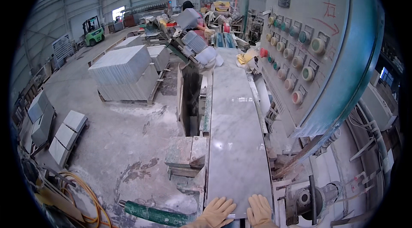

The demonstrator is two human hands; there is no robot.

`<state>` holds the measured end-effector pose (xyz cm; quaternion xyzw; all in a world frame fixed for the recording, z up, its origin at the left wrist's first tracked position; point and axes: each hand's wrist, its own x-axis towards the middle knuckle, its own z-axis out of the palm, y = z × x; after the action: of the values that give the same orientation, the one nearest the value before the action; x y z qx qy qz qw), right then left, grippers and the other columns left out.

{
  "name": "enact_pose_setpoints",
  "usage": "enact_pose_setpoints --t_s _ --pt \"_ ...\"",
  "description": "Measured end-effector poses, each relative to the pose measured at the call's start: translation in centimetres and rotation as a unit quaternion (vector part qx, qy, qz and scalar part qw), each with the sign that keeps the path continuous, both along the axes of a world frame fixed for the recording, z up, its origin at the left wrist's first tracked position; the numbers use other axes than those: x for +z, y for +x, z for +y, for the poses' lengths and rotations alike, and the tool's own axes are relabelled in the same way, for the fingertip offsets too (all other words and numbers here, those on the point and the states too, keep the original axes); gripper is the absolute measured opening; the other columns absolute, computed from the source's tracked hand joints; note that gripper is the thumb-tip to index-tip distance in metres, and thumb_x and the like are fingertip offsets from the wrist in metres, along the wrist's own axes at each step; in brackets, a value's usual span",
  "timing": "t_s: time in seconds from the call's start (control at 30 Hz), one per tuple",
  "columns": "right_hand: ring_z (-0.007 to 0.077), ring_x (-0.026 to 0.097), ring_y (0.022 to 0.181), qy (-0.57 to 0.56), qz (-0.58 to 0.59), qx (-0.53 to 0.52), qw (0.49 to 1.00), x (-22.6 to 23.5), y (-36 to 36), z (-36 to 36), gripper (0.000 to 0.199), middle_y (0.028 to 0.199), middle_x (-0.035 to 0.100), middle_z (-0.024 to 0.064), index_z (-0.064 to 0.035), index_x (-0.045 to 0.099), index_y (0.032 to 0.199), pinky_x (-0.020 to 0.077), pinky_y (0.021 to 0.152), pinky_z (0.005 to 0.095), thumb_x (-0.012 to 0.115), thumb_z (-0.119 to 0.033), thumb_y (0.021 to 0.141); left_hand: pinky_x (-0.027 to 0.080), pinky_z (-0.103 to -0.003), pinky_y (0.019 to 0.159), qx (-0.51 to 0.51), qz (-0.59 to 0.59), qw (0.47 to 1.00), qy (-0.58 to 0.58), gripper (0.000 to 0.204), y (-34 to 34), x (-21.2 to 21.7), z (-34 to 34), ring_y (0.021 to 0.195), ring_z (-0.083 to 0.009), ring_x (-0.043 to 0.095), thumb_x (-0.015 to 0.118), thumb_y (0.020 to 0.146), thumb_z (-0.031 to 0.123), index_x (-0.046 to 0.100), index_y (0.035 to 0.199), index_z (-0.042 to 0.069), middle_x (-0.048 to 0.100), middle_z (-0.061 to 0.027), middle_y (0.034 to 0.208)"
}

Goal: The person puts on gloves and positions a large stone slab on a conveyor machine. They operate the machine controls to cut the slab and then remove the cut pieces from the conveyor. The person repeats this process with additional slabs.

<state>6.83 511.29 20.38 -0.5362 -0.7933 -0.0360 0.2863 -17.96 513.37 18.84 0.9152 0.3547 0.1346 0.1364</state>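
A polished stone slab (236, 163), pale grey with faint veining, stretches away from me along a narrow machine bed. I cannot tell whether it is one piece or several laid end to end. At its near end my left hand (217, 211), in a cream rubber glove, lies on the left part with fingers spread. My right hand (259, 211), gloved the same way, rests flat near the right edge with fingers stretched forward. Neither hand grips anything. A narrow gap parts the two hands.
To the right stands a control cabinet (300, 52) with rows of push buttons; a motor (317, 198) sits lower. Stacked slabs (122, 73) stand on a pallet at left. A green roller (156, 214) lies near my left arm. Farther off are a co-worker (201, 24) and a green forklift (93, 32).
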Motion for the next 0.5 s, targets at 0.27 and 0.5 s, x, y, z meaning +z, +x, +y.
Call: enact_pose_setpoints --t_s 0.27,0.5 --pt "0.0428 0.058 0.117 -0.003 -0.003 0.023 1.000 -2.5 1.3 0.1 0.042 0.126 0.063 0.0216 -0.0002 0.062 0.123 0.0441 0.103 0.0525 0.066 -0.020 0.086 0.040 -0.047 0.108 0.003 -0.094 0.993 -0.068 0.063 0.1 -1.3 2.1 0.124 -0.0343 0.053 0.059 0.099 0.048 0.049 0.145 0.006 0.055 -0.0186 0.138" --pt "0.0384 0.056 0.126 0.049 0.007 0.009 0.999 -5.0 1.5 -0.9 0.042 0.131 0.063 0.0195 -0.0020 0.062 0.131 0.0405 0.111 0.0502 0.063 -0.020 0.093 0.051 -0.043 0.093 0.111 -0.775 0.520 -0.342 0.032 -2.2 20.4 14.9 0.071 -0.0149 0.056 0.060 0.103 0.042 0.061 0.093 0.011 0.056 0.0016 0.076"
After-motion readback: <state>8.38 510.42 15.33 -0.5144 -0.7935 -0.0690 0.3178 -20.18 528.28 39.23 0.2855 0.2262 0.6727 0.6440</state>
